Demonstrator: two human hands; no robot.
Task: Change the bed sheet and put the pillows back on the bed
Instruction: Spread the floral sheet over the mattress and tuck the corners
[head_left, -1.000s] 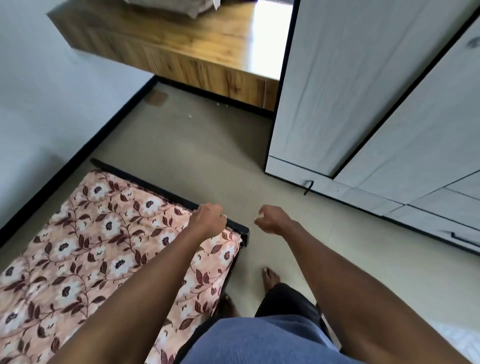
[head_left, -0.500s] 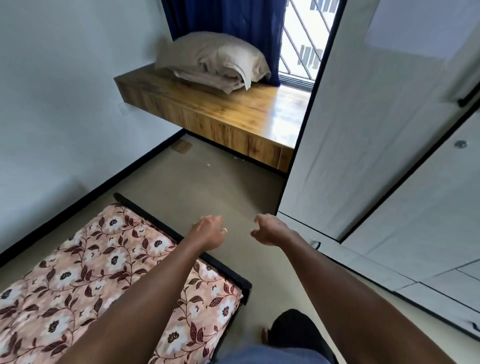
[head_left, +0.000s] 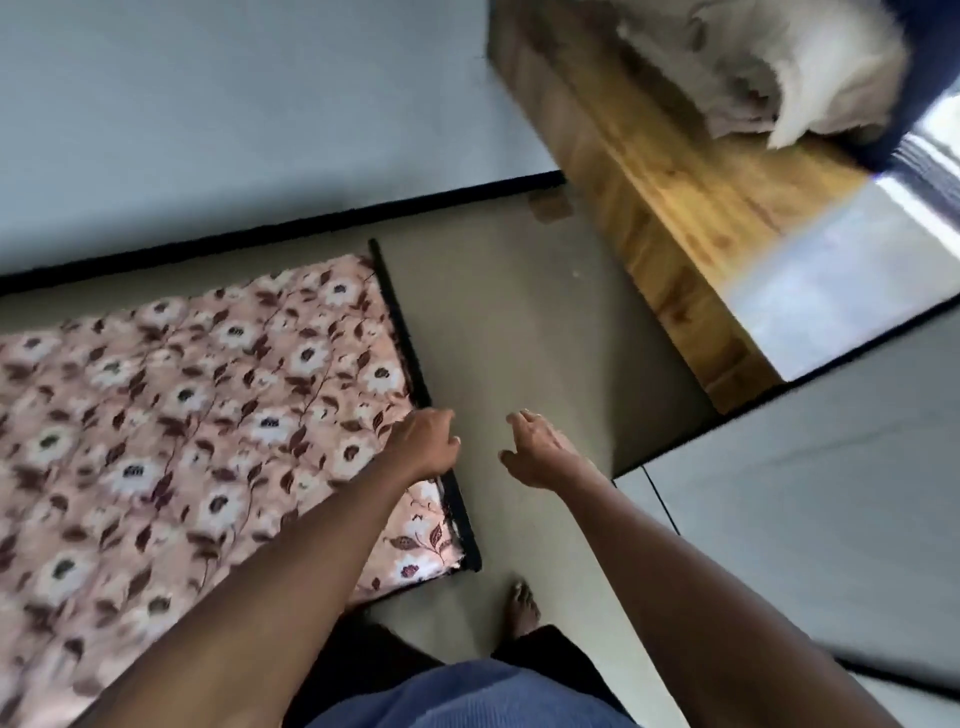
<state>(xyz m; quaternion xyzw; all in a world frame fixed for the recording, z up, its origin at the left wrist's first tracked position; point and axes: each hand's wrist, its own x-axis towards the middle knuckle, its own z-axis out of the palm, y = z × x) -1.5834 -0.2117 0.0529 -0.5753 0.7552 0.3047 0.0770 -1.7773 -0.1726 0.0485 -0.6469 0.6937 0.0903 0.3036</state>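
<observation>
A pink mattress (head_left: 171, 415) with a dark floral print lies bare on a low bed with a black frame (head_left: 410, 358) at the left. Pale pillows (head_left: 779, 73) are stacked on a wooden ledge at the top right. My left hand (head_left: 423, 441) hovers over the mattress's end edge near the frame, fingers loosely curled, holding nothing. My right hand (head_left: 535, 452) is held out over the floor beside the bed, fingers relaxed and empty. No sheet is in view.
The wooden ledge (head_left: 675, 218) runs along the right under a window with a dark blue curtain. A pale wardrobe (head_left: 831, 493) stands at the right. Beige floor (head_left: 519, 322) separates bed, ledge and wardrobe. My bare foot (head_left: 522, 608) is by the bed's corner.
The view has swung and tilted, so bed and ledge look rotated. My left hand came off the bed frame's end rail and both hands opened from curled to relaxed.
</observation>
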